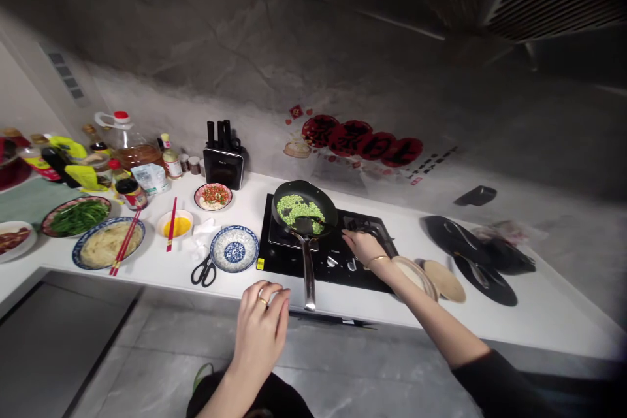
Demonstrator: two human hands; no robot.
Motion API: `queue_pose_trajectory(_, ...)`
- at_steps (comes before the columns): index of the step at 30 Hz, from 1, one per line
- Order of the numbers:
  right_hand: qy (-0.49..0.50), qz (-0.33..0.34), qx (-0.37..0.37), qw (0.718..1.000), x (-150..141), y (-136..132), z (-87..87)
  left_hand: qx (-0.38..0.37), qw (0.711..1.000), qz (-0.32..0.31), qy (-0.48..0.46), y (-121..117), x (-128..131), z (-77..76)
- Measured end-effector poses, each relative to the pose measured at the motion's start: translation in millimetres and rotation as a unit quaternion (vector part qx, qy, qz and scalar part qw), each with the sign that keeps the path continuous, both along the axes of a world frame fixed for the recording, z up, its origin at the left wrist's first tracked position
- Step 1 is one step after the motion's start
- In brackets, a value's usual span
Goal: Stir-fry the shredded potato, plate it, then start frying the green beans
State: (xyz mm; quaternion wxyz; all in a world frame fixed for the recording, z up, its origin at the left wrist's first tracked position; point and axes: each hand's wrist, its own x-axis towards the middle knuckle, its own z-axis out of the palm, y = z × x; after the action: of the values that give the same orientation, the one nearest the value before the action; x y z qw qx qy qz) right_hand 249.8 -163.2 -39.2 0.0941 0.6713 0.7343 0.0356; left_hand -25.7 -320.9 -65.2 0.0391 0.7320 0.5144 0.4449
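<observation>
Green peas (298, 210) lie spread in a black frying pan (328, 199) on the gas hob (274, 255). The pan's steel handle (308, 277) points toward me. My right hand (365, 247) is closed around the handle of a dark spatula (321, 222), whose head lies among the peas. Its exact shape is hard to make out against the black pan. Just left of the pan handle, my left hand (262, 317) hovers in front of the counter edge with loosely bent fingers, a ring on one, and nothing visible in it.
Left of the hob are a blue-patterned plate (235, 248), scissors (203, 272), an egg bowl (181, 227), a noodle plate (108, 245) with chopsticks and a knife block (223, 166). Rightward stand a round pale container (414, 274) and black lids (484, 281). A range hood (548, 0) hangs above.
</observation>
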Motion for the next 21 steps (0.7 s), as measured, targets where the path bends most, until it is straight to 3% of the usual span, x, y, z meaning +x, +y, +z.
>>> queue_pose_trajectory(5, -0.003, -0.032, 0.011, 0.999, 4.5, 34.2, -3.1, -0.005, 1.0, 0.026, 0.016, -1.2, 0.6, -1.6)
queue_pose_trajectory(8, 0.003, -0.026, -0.003, 1.0, 19.5, 40.6, -0.3, -0.005, 0.999, 0.029, 0.02, -0.9, 2.0, -1.0)
queue_pose_trajectory(14, 0.026, 0.009, -0.016, 0.999, 58.8, 14.3, 32.1, -0.007, 1.0, 0.011, 0.005, 1.0, 9.3, 0.3)
queue_pose_trajectory(17, 0.028, 0.02, -0.029, 0.999, 64.2, 1.6, 44.5, -0.016, 1.0, 0.005, -0.002, 1.9, 13.2, -1.7)
queue_pose_trajectory(21, 0.047, 0.017, -0.011, 0.999, 53.5, -6.4, 27.0, -0.038, 0.999, 0.018, -0.012, 8.2, 10.3, -5.2)
